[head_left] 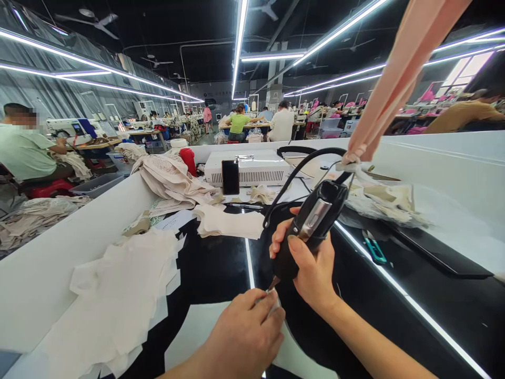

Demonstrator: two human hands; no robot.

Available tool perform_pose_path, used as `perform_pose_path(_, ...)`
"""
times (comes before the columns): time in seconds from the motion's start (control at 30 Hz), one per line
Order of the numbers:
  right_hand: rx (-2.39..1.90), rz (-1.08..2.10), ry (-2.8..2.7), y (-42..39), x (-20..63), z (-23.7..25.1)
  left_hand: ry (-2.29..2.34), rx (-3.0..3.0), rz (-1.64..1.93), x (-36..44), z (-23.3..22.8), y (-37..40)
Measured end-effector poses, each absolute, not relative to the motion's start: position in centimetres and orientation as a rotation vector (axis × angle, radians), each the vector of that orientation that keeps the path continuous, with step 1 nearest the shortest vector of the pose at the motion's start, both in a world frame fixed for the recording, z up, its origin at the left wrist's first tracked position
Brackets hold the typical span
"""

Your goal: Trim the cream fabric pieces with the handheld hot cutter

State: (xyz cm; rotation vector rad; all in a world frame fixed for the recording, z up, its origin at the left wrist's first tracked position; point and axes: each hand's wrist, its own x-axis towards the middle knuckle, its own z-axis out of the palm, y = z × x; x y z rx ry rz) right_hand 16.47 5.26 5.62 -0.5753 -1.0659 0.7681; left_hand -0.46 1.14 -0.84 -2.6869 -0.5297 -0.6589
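Observation:
My right hand (313, 268) is wrapped around a black handheld power tool (310, 223) with a silver plate on its side. The tool is tilted, its narrow metal tip (273, 284) pointing down at my left fingertips. A thick black cable leaves its top, and a pink cloth strip (389, 100) tied there runs up out of view. My left hand (248, 329) is closed in a pinch at the edge of a white sheet (197, 326), right beside the tip. Exactly how the sheet lies between those fingers is hidden. The sheet rests on the glossy black tabletop (205, 263).
Stacked pale fabric pieces (118, 295) lie at left, with another small stack (229, 221) ahead. Behind stand a phone (230, 177) and a white vented box (260, 168). A teal cutter (374, 248) lies right. White side panels (79, 263) edge the table. Several people sew beyond.

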Motion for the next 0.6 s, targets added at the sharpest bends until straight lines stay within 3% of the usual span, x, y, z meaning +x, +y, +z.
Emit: perform_pose_path(0.6, -0.691, 0.655, -1.033, 4.9, 20.2, 5.9, -0.842, -2.703, -0.629, -1.8, 0.0, 2.9)
